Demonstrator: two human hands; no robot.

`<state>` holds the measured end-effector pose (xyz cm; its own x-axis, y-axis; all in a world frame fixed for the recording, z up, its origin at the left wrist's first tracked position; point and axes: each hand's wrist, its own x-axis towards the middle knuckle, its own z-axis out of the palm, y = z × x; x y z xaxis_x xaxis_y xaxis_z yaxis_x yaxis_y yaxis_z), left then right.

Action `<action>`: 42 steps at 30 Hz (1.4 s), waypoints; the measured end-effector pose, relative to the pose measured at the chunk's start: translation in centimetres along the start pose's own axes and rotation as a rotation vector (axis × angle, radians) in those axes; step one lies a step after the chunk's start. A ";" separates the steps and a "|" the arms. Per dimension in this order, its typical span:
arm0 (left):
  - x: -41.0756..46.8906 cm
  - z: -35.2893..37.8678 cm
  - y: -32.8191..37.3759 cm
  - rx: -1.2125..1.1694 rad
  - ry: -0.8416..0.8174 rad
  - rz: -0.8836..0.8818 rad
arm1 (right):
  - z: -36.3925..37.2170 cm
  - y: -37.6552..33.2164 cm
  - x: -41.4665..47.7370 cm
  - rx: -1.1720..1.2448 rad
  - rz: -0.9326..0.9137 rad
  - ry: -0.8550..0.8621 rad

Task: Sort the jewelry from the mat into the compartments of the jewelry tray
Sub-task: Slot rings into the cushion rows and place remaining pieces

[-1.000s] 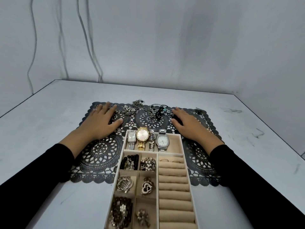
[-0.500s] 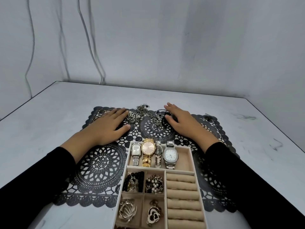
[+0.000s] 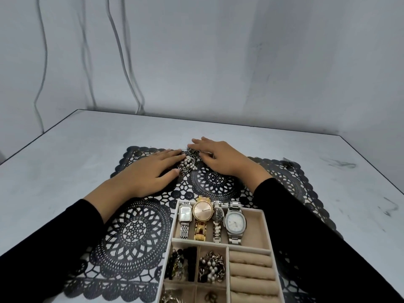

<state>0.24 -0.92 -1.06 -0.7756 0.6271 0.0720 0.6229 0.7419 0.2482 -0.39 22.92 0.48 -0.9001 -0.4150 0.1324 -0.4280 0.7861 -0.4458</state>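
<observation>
Your left hand (image 3: 150, 169) and right hand (image 3: 220, 159) lie flat, fingers loose, flanking the tangle of chains and pearls (image 3: 189, 161) at the far edge of the mat (image 3: 135, 232) — gathering, nothing gripped — so next you'd pinch one piece free for a jewelry tray (image 3: 252, 231) compartment.

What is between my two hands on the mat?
A pearl-and-chain jewelry tangle, touching the left hand and right hand, in the head view.

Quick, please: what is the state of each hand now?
Left hand: open, flat on the mat, beside the pearl cluster.
Right hand: open, fingers over the chain pile.
</observation>
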 end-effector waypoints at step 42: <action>2.6 -0.4 -3.8 -0.343 0.317 -0.060 | 0.0 -0.8 5.7 0.047 0.001 -0.081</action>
<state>-4.13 -2.20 -1.41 -0.8355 0.4425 0.3258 0.5475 0.6200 0.5620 -5.20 19.85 1.59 -0.8902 -0.4515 0.0604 -0.4211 0.7651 -0.4871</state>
